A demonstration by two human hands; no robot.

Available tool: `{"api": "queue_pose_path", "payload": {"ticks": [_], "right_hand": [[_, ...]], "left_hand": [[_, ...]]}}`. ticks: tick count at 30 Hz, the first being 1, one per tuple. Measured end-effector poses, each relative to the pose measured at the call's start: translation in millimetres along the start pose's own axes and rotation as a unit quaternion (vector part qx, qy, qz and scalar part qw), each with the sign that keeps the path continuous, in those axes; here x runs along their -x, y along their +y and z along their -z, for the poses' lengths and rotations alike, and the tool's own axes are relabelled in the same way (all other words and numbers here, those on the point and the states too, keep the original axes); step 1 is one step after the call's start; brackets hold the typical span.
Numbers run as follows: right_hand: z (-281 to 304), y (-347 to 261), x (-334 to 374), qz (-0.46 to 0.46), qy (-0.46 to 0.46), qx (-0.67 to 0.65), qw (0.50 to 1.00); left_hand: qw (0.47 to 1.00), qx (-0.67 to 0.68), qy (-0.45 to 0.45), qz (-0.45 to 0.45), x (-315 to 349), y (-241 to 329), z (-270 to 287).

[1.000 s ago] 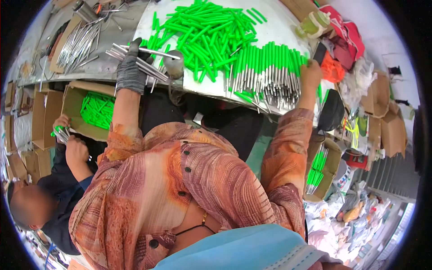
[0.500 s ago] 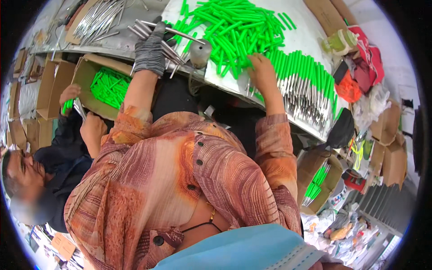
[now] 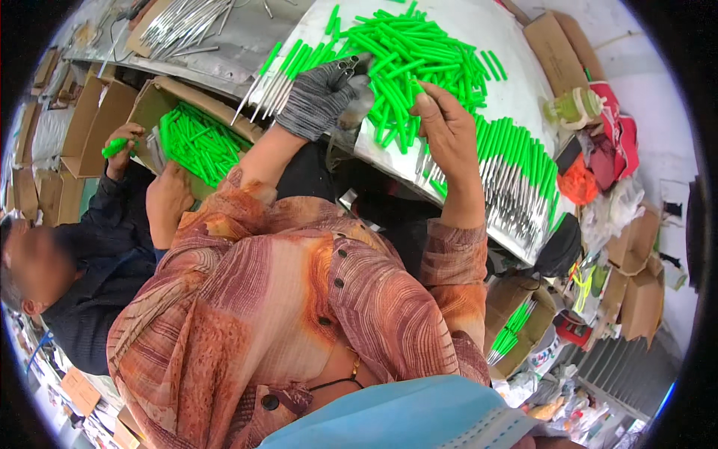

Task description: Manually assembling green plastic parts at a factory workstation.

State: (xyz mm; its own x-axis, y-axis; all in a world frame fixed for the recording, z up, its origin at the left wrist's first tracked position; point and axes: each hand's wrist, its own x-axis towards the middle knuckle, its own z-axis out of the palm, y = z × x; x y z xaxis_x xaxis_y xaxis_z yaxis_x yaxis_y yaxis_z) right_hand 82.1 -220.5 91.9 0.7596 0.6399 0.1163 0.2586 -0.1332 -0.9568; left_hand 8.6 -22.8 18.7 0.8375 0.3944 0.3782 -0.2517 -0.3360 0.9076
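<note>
My left hand (image 3: 320, 96), in a grey striped glove, is closed round several metal tubes (image 3: 348, 64) whose open ends face up at me. My bare right hand (image 3: 451, 133) pinches a short green sleeve (image 3: 416, 88) between thumb and fingertips, a little to the right of the glove. Just beyond both hands lies a heap of green sleeves (image 3: 419, 46) on the white tabletop. Partly hidden behind the glove stands a grey metal cylinder (image 3: 358, 107). Beside the right wrist lie stacked metal rods with green sleeves on them (image 3: 520, 168).
More green-ended rods (image 3: 278, 90) lie left of the glove, and bare metal rods (image 3: 183, 26) at the far left. A co-worker's hands (image 3: 168, 196) are at a cardboard box (image 3: 155, 93) of green sleeves. Another box (image 3: 540, 303) with sleeved rods stands below the table's right edge.
My left hand has swung right with the metal tubes, tilting their ends up towards me. My right hand has come away from the heap with a green sleeve. The view has shifted slightly.
</note>
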Motion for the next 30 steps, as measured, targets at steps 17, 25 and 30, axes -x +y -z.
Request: {"api": "queue_pose_path", "payload": {"ticks": [17, 25, 30], "right_hand": [[-9, -24, -32, 0.221, 0.041, 0.299, 0.927], [-16, -80, -46, 0.267, -0.06, 0.544, 0.793], [-11, -91, -60, 0.278, -0.129, 0.613, 0.728]], "left_hand": [[0.995, 0.064, 0.025, 0.067, 2, 13, -12], [0.999, 0.049, 0.005, 0.023, 0, 12, -6], [0.983, 0.133, -0.052, 0.117, -2, 13, -1]]}}
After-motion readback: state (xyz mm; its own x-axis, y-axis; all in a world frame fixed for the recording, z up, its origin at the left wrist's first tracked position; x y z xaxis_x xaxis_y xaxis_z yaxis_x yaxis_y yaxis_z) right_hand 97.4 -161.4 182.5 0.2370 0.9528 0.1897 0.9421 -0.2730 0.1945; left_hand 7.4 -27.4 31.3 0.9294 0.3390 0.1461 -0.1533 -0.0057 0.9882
